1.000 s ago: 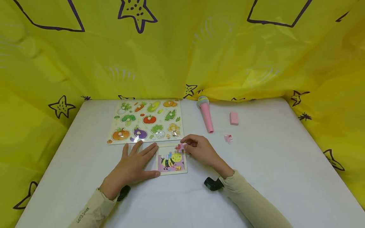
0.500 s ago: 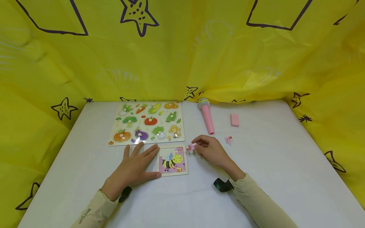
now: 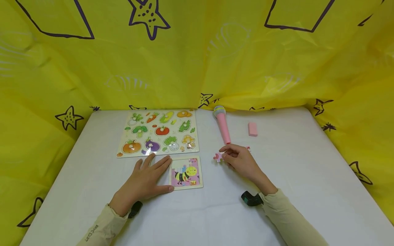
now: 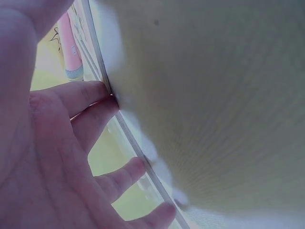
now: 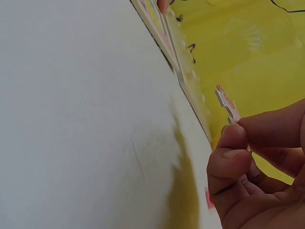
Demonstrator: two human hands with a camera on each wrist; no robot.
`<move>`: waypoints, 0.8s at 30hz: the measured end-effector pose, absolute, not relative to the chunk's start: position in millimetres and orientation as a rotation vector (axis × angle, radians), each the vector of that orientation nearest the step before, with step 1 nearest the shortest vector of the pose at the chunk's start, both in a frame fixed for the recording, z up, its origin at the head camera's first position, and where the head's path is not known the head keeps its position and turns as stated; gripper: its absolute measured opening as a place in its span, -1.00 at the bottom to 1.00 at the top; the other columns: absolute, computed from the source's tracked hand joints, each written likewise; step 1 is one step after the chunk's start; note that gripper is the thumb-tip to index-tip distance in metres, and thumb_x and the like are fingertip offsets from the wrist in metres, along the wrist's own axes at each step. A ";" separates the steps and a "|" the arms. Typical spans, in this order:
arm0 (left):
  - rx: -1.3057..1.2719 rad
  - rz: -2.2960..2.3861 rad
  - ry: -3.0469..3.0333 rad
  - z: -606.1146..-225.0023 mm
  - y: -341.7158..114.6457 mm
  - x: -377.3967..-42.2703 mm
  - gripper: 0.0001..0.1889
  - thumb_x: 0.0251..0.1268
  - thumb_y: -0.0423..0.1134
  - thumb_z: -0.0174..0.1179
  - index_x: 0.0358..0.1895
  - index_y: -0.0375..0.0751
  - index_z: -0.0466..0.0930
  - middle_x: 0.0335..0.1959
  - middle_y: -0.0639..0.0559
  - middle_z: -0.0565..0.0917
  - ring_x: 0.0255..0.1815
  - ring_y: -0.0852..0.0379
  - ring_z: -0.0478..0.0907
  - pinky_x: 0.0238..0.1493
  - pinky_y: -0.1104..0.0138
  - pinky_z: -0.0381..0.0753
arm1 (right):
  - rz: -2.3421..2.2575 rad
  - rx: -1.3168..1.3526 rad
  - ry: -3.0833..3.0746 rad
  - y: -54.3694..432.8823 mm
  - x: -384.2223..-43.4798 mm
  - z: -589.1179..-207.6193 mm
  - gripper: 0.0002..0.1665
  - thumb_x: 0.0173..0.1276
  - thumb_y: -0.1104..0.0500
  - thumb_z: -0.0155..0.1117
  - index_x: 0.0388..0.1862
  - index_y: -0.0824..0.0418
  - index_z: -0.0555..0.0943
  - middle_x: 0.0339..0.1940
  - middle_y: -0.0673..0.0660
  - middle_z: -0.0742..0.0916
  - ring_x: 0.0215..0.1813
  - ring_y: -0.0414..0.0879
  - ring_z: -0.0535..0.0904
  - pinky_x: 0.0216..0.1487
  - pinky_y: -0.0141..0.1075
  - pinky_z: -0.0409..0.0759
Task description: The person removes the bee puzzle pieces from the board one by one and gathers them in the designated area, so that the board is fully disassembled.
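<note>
While the left hand point(image 3: 144, 179) lay spread, thumb and fingers wide, tips at the left edge of the bee puzzle point(image 3: 186, 174), the right hand point(image 3: 241, 160) pinched a pink puzzle piece point(image 3: 218, 157) between thumb and fingers, clear of the puzzle on its right. Pale base showed at the puzzle's upper left. Second piece point(image 3: 248, 148) sat mostly hidden behind the right hand. Beyond: vegetable board point(image 3: 158, 139), pink microphone point(image 3: 223, 127), pink block point(image 3: 252, 129).
</note>
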State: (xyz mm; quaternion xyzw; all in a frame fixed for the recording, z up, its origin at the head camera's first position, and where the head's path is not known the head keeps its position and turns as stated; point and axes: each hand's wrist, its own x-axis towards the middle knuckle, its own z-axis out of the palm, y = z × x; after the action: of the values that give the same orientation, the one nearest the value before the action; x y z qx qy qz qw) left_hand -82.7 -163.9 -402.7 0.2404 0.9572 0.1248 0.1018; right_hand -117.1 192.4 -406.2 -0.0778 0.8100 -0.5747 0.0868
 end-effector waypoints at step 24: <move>0.701 0.356 2.817 -402.6 -163.9 -83.9 -0.01 0.35 0.32 0.38 0.70 -0.12 0.26 0.70 0.01 0.28 0.66 -0.42 0.03 0.47 -0.40 0.15 | -1.678 -0.111 2.491 239.0 -113.7 -404.5 -0.73 0.56 0.37 0.27 0.15 0.46 0.67 -0.25 0.26 0.68 -0.43 -0.05 0.56 -0.47 -0.36 0.53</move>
State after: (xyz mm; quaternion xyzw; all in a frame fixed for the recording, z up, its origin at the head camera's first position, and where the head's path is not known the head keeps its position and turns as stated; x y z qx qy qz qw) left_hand -83.9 -163.9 -402.6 0.2382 0.9575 0.1211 0.1083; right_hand -113.7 239.0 -404.5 -0.0367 0.8270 -0.5569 0.0681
